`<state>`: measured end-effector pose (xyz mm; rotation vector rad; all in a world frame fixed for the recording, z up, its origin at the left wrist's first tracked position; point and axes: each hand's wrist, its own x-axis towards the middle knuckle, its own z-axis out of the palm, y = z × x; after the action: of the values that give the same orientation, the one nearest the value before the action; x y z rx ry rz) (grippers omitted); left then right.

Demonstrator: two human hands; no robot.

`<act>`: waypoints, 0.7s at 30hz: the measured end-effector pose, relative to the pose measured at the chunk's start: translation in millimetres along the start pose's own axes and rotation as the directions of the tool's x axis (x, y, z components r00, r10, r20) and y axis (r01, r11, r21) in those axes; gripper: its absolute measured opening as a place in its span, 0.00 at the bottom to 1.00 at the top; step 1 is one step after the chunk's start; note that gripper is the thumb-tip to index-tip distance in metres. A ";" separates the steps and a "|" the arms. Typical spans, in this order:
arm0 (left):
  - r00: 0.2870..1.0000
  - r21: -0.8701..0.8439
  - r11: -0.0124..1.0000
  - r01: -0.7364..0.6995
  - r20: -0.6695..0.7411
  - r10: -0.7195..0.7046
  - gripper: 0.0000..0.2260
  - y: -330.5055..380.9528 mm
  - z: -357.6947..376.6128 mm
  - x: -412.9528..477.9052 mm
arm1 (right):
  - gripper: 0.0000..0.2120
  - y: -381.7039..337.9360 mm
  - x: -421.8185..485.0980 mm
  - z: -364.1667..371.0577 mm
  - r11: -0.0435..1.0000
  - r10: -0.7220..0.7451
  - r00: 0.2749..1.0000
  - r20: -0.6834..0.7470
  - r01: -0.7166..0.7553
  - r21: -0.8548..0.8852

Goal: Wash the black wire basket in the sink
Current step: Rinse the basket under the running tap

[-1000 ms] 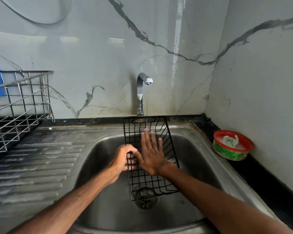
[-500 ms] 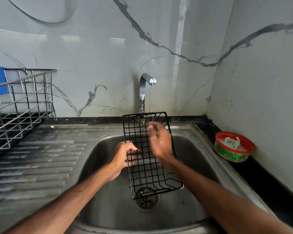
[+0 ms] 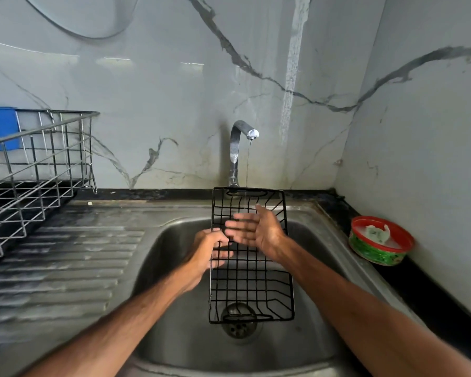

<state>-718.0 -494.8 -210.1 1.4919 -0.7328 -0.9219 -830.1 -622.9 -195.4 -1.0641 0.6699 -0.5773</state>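
Water (image 3: pixel 247 164) from the tap (image 3: pixel 235 153) hits the black wire basket (image 3: pixel 252 284); my left hand (image 3: pixel 206 254) grips it tilted there, right hand (image 3: pixel 259 229) flat for rubbing.

Your right hand (image 3: pixel 259 232) was blurry, its fingers (image 3: pixel 237 229) hard to tell apart. The black wire basket (image 3: pixel 252 281) hid part of the drain (image 3: pixel 238 326) at 6 o'clock. At 9 o'clock, the edge cut off the dish rack (image 3: pixel 33 170) and a blue box (image 3: pixel 0 127).

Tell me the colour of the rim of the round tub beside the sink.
The tub has a red rim; the head view shows it.
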 end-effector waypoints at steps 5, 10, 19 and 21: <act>0.996 -0.022 0.999 -0.049 -0.077 0.047 0.11 0.0 5.9 2.5 | 0.26 -5.5 8.3 5.0 0.970 -0.099 0.994 0.034 0.089 0.224; 0.969 0.026 0.991 -0.130 -0.208 0.133 0.04 -5.3 -2.2 6.4 | 0.26 35.9 -3.1 3.2 0.954 0.271 0.940 0.207 -0.234 -0.187; 0.963 -0.088 0.988 -0.127 -0.248 0.102 0.13 -13.2 -8.7 29.5 | 0.21 1.4 -5.7 15.8 0.951 0.007 1.000 -0.014 -0.011 -0.309; 0.965 -0.114 0.986 -0.120 -0.246 0.089 0.10 -9.1 -3.6 26.0 | 0.21 -7.0 0.9 24.7 0.972 -0.108 0.994 -0.033 0.098 -0.214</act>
<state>-702.6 -514.2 -222.7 1.4077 -0.5591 -0.6799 -812.0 -611.6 -181.0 -1.2942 0.7297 -0.6304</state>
